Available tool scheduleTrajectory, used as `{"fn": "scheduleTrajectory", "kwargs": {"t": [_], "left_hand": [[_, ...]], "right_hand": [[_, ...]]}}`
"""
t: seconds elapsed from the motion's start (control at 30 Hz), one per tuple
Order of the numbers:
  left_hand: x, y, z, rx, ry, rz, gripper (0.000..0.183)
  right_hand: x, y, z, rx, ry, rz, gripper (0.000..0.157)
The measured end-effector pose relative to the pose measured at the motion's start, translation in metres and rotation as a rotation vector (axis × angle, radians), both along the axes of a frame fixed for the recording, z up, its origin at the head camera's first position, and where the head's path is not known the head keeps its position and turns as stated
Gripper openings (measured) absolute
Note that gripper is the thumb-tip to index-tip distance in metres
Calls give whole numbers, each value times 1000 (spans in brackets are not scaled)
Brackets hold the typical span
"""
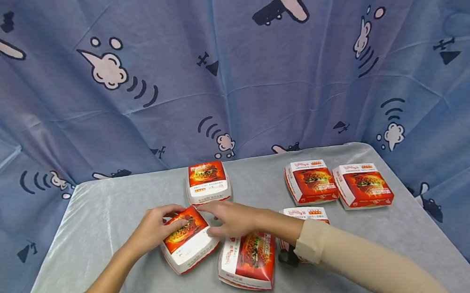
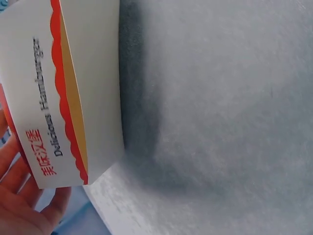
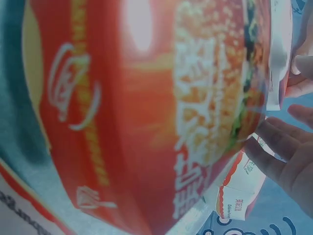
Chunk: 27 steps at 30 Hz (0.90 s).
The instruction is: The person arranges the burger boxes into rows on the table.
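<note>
A red-and-white hamburger box (image 1: 190, 246) sits turned at an angle near the table's middle. My left hand (image 1: 156, 229) grips its left side, thumb on the printed top and fingers along the far edge. In the left wrist view, the left fingers (image 2: 22, 188) curl behind the box's white side (image 2: 29, 98). From the right, my right hand (image 1: 233, 216) holds the same box, thumb at its right edge and fingers at the far corner. The right fingers (image 3: 288, 152) also show in the right wrist view; their exact contact is partly hidden.
Another hamburger box (image 1: 249, 260) lies below my right hand. One box (image 1: 209, 186) stands behind, and a partly covered box (image 1: 307, 212) is under the right forearm. Two more boxes (image 1: 311, 181) (image 1: 364, 185) stand at the back right. A patterned curtain (image 1: 228, 71) hangs behind the grey-clothed table (image 1: 110, 215).
</note>
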<state>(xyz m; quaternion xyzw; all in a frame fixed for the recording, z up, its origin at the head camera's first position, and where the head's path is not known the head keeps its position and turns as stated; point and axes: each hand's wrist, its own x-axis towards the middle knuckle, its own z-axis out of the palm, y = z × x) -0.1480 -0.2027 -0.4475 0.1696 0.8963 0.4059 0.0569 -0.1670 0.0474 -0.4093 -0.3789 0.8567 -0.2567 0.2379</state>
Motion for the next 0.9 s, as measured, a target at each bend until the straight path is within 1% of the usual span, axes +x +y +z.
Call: {"fn": "scheduleTrajectory", "kwargs": {"t": [0.23, 0.33, 0.47, 0.6, 0.7, 0.8, 0.9], "left_hand": [[0, 4, 1, 23, -54, -49, 34], [0, 6, -1, 38, -57, -80, 32], [0, 9, -2, 54, -41, -97, 30], [0, 10, -2, 54, -53, -73, 32], [2, 8, -3, 52, -76, -25, 38], [6, 0, -6, 40, -72, 29, 47], [9, -13, -9, 36, -72, 55, 53]], "right_hand": [[-3, -3, -2, 16, 15, 2, 68], [-4, -4, -3, 28, 7, -2, 70], [-2, -6, -4, 43, 4, -3, 69], [-1, -6, -5, 59, 7, -10, 69], [-1, -5, -5, 60, 5, -17, 69], [0, -5, -6, 68, 5, -34, 71], [2, -3, -6, 86, 12, -63, 72]]}}
